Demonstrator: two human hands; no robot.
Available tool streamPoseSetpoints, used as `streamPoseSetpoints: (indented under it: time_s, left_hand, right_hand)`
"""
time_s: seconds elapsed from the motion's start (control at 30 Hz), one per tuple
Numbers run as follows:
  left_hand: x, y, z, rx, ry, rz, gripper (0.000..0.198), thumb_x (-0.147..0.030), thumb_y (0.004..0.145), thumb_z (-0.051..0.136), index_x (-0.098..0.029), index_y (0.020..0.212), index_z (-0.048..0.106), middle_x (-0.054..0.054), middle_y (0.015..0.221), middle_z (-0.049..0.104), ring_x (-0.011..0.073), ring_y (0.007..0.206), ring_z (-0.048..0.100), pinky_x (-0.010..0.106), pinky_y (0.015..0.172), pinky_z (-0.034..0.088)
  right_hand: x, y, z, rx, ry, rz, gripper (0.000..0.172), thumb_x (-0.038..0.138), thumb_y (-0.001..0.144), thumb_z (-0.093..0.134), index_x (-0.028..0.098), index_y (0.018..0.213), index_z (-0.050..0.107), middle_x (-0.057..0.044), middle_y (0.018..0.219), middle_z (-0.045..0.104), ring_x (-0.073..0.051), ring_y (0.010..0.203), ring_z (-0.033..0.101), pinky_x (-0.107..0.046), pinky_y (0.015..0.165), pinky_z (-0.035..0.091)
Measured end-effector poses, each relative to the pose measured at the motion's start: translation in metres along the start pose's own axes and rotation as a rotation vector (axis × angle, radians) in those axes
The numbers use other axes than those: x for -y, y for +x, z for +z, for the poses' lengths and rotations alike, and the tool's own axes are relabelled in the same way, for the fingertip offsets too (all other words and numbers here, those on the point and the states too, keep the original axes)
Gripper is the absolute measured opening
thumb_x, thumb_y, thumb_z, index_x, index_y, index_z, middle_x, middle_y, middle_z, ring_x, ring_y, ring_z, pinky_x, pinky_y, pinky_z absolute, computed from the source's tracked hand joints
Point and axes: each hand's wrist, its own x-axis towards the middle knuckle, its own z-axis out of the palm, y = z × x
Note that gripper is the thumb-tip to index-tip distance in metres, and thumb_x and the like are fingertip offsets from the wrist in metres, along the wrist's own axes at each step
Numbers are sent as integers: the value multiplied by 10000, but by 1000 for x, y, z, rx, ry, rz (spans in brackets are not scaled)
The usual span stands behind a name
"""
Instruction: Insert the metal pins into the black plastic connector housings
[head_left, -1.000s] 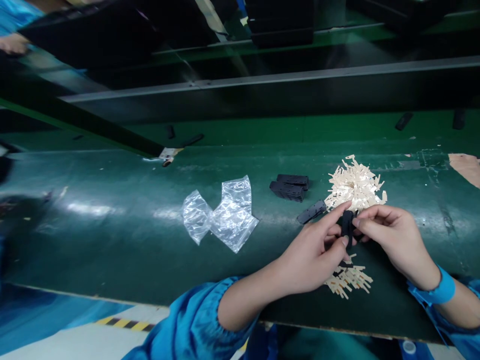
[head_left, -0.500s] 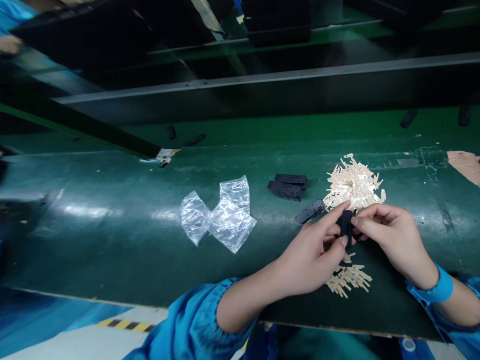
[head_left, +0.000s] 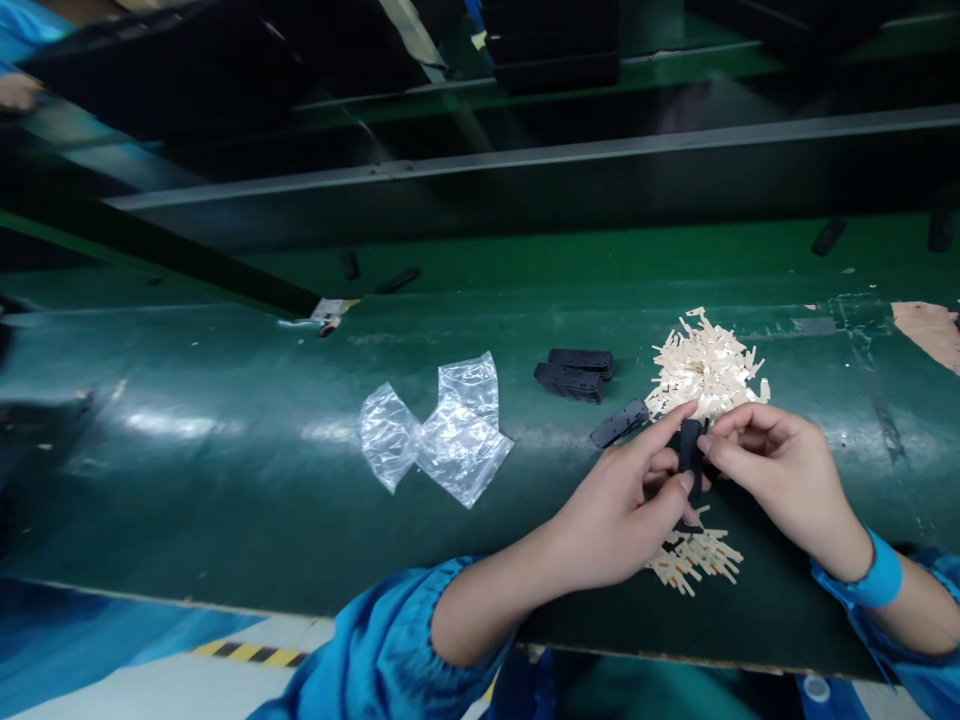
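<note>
My left hand (head_left: 626, 505) is closed around a narrow black plastic part (head_left: 689, 448), held upright between thumb and fingers. From the other side, my right hand (head_left: 776, 475) pinches at the part's right edge; its fingertips hide whatever small thing may be between them. Just behind both hands is a heap of cream-coloured flat strips (head_left: 705, 365). Below my left fingers lies a smaller fan of cream strips (head_left: 697, 558) with orange and green marks, partly covered by the hand. One loose black part (head_left: 619, 423) rests left of the heap.
Two stacks of black parts (head_left: 574, 376) sit on the green table (head_left: 247, 510). A crumpled clear plastic bag (head_left: 465, 430) lies farther left. Dark shelving (head_left: 450, 190) runs along the back, with a slanting post (head_left: 247, 285) at left. At upper left a co-worker's hand (head_left: 19, 92) shows.
The black part has turned slightly in my left fingers, showing a broader face. My right fingertips have shifted a little at its edge. The surroundings look the same.
</note>
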Motion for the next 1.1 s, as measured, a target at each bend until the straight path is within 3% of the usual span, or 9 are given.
streamPoseSetpoints:
  time_s: [0.2,0.37,1.1]
  left_hand:
    - [-2,-1,-2,8,-41,-22,706,-191,956,504,-193,1627,283,20,881,671,169,727,746,311,707,571]
    - [-2,-1,-3,7,-30,-7,686,-187,952,505,-189,1611,317,0,828,649,174,730,742,309,700,560]
    - [-4,-1,-2,14,-49,-34,702,-167,940,508,-171,1613,305,0,837,634,178,730,739,318,698,552]
  right_hand:
    - [4,2,-5,113,-57,-26,129,302,824,769,192,794,708,11,621,698,-149,566,685,-257,568,502]
    - [4,3,-6,190,-69,-14,132,293,813,748,191,754,691,-3,644,714,-151,597,672,-256,569,485]
    - [3,3,-6,170,-91,-14,163,291,793,751,201,690,663,-6,604,698,-155,563,633,-282,577,478]
